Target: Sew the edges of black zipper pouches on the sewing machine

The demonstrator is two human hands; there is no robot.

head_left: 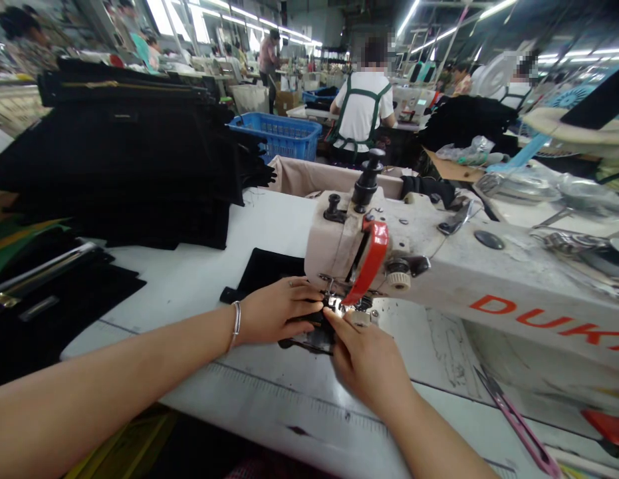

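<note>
A white sewing machine [489,279] with a red guard [371,256] stands on the white table [199,266]. A black fabric piece [269,269] lies under its needle. My left hand [276,309], with a bracelet at the wrist, rests flat on the fabric, fingers stretched toward the needle. My right hand [364,362] is just right of it, fingertips pinched on the fabric's edge at the presser foot. The fabric between the two hands is mostly hidden.
A tall stack of black fabric pieces [129,146] fills the table's left. More black pieces with metal strips [44,299] lie at the near left. Pink thread snips [518,422] lie at the lower right. A blue basket [279,133] and other seated workers are behind.
</note>
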